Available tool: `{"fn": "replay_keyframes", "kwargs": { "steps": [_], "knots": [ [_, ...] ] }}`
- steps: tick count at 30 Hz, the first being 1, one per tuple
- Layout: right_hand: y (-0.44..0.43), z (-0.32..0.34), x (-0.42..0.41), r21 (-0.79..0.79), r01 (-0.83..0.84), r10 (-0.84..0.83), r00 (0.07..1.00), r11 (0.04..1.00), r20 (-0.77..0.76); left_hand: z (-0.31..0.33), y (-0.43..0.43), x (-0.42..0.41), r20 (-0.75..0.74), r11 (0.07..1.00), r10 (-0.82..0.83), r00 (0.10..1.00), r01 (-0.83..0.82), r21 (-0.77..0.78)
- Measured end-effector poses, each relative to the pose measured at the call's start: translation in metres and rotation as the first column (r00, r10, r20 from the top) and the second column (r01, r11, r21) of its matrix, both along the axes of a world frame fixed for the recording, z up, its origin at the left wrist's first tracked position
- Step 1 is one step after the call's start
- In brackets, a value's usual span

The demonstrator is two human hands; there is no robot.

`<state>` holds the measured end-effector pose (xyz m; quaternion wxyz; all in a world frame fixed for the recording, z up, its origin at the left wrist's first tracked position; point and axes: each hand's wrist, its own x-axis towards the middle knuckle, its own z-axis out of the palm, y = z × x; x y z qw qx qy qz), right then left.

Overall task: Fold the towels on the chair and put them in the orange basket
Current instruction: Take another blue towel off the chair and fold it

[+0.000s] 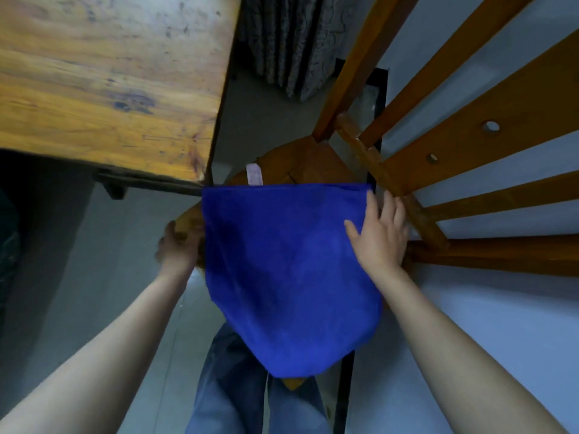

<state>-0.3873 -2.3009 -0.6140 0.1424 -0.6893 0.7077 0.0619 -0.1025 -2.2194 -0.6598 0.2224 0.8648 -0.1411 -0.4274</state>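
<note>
A blue towel lies spread over the seat of a wooden chair, its near edge hanging over the front of the seat. A white care label sticks out past its far edge. My right hand lies flat on the towel's right side with the fingers straight, close to the far right corner. My left hand is at the towel's left edge beside the seat's corner; its fingers are hidden by the cloth and blurred. No orange basket is in view.
A worn wooden table stands at the left, its corner close to the chair. The chair's slatted back rises on the right. A patterned curtain hangs beyond. My jeans-clad legs stand below the seat on a grey floor.
</note>
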Motion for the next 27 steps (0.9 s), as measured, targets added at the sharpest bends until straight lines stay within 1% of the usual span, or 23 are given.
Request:
{"fn": "replay_keyframes", "kwargs": {
  "steps": [1,2,3,4,5,6,7,8,9,10,12,14,16,19,22,25,27],
  "knots": [
    [0.021,-0.006,-0.004,0.000,-0.022,0.022,1.000,1.000,0.021,-0.003,0.018,-0.002,-0.027,0.999,0.001,1.000,0.000,0.035],
    [0.044,-0.014,-0.012,0.025,-0.009,0.008,0.999,1.000,0.040,-0.003,0.037,-0.007,-0.091,0.998,0.012,0.996,-0.007,0.062],
    [0.066,-0.023,-0.022,0.083,0.055,-0.060,0.997,0.995,0.054,-0.005,0.056,-0.013,-0.168,0.996,0.029,0.985,-0.014,0.085],
    [0.088,-0.031,-0.034,0.161,0.167,-0.179,0.982,0.973,0.067,-0.007,0.073,-0.018,-0.243,0.992,0.051,0.969,-0.021,0.125],
    [0.105,-0.039,-0.046,0.231,0.300,-0.326,0.942,0.926,0.081,-0.010,0.089,-0.023,-0.310,0.988,0.059,0.949,-0.010,0.156],
    [0.120,-0.046,-0.058,0.297,0.437,-0.484,0.869,0.849,0.104,-0.015,0.102,-0.026,-0.359,0.983,0.063,0.931,0.005,0.186],
    [0.131,-0.051,-0.068,0.376,0.543,-0.624,0.769,0.751,0.135,-0.020,0.111,-0.028,-0.391,0.978,0.063,0.918,0.021,0.206],
    [0.139,-0.057,-0.076,0.463,0.600,-0.729,0.664,0.653,0.168,-0.025,0.117,-0.031,-0.419,0.975,0.051,0.906,0.046,0.219],
    [0.148,-0.060,-0.083,0.541,0.615,-0.797,0.571,0.573,0.194,-0.027,0.122,-0.035,-0.443,0.972,0.031,0.896,0.076,0.222],
    [0.153,-0.064,-0.087,0.597,0.602,-0.830,0.511,0.530,0.222,-0.027,0.121,-0.038,-0.450,0.971,0.026,0.893,0.084,0.222],
    [0.158,-0.069,-0.089,0.660,0.553,-0.847,0.461,0.508,0.265,-0.030,0.117,-0.042,-0.459,0.973,0.033,0.888,0.076,0.218],
    [0.153,-0.074,-0.087,0.685,0.501,-0.839,0.428,0.529,0.335,-0.030,0.107,-0.042,-0.458,0.980,0.039,0.888,0.055,0.190],
    [0.145,-0.076,-0.085,0.701,0.481,-0.845,0.392,0.526,0.364,-0.034,0.103,-0.042,-0.426,0.988,0.023,0.905,0.044,0.147],
    [0.144,-0.084,-0.091,0.728,0.457,-0.853,0.380,0.511,0.359,-0.038,0.104,-0.044,-0.388,0.997,0.005,0.922,0.026,0.075],
    [0.149,-0.089,-0.105,0.767,0.399,-0.848,0.400,0.503,0.348,-0.043,0.110,-0.046,-0.396,0.998,0.066,0.916,-0.056,0.038],
    [0.160,-0.089,-0.123,0.776,0.380,-0.841,0.420,0.503,0.339,-0.041,0.122,-0.047,-0.420,0.986,0.150,0.895,-0.166,-0.001],
    [0.169,-0.084,-0.132,0.770,0.397,-0.854,0.373,0.500,0.362,-0.037,0.138,-0.048,-0.358,0.982,0.182,0.916,-0.186,0.025]
  ]
}}
